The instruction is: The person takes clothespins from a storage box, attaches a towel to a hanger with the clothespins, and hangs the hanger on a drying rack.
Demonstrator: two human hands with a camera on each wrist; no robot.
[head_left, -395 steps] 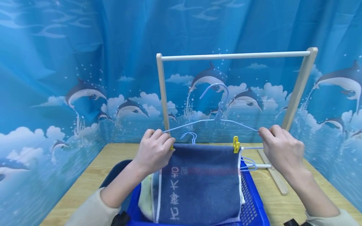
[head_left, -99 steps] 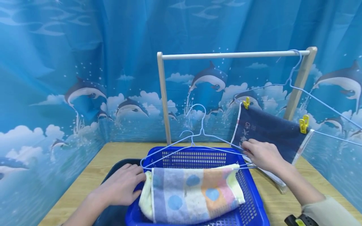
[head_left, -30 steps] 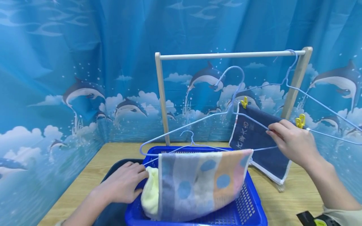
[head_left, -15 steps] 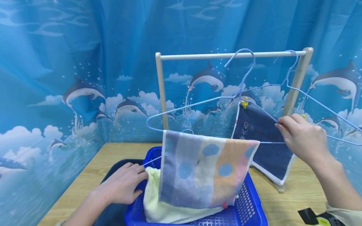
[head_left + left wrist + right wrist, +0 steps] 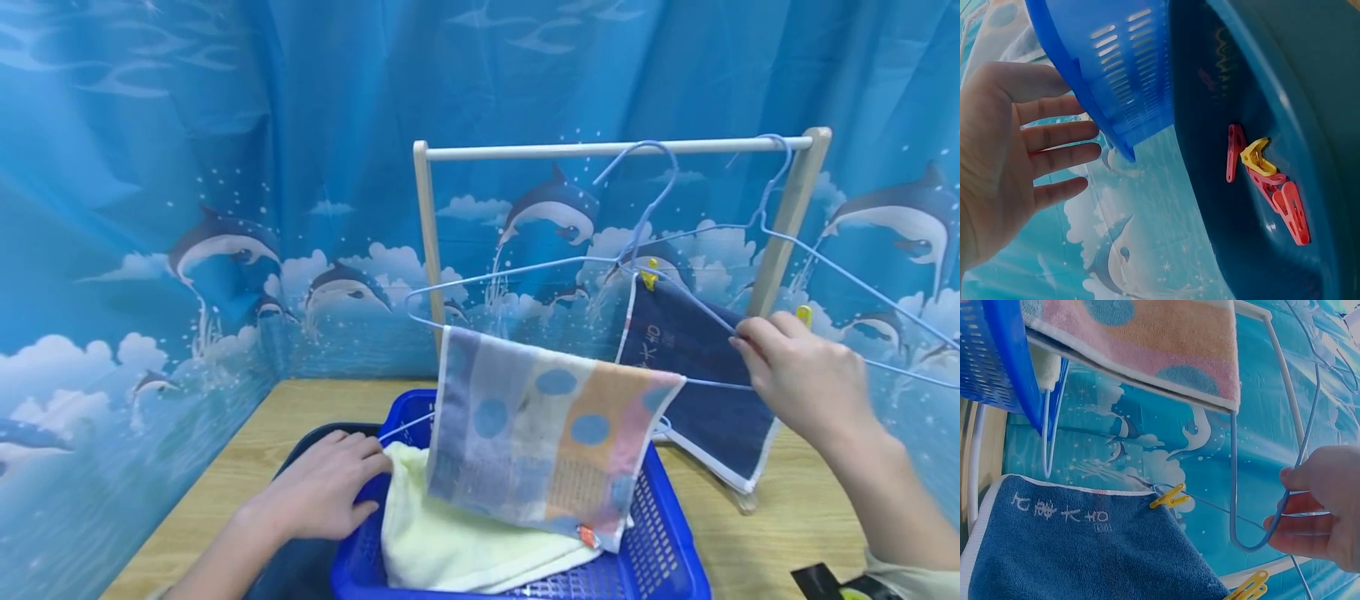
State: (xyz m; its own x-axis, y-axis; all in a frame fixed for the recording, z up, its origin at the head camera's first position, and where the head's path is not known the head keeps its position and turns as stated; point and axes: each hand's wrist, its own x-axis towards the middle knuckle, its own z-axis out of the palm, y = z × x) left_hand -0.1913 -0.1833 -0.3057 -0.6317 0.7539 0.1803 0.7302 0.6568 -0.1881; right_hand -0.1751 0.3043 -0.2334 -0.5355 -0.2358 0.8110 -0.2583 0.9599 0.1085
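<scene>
A pale-blue wire hanger (image 5: 1233, 475) with spotted pastel towel (image 5: 555, 425) is pinched by the right hand (image 5: 810, 371), the left hand (image 5: 318, 487) spread. Seemingly mid-hanging, it should be hooked over the white rod (image 5: 525, 152).

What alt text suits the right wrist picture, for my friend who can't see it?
A right hand holds a blue wire hanger with a colourful dotted towel draped over it. Below is a dark blue towel with yellow clips; at left, a blue basket.

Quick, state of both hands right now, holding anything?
Left hand: open, holding nothing.
Right hand: closed, pinching the hanger that carries the spotted towel.
</scene>
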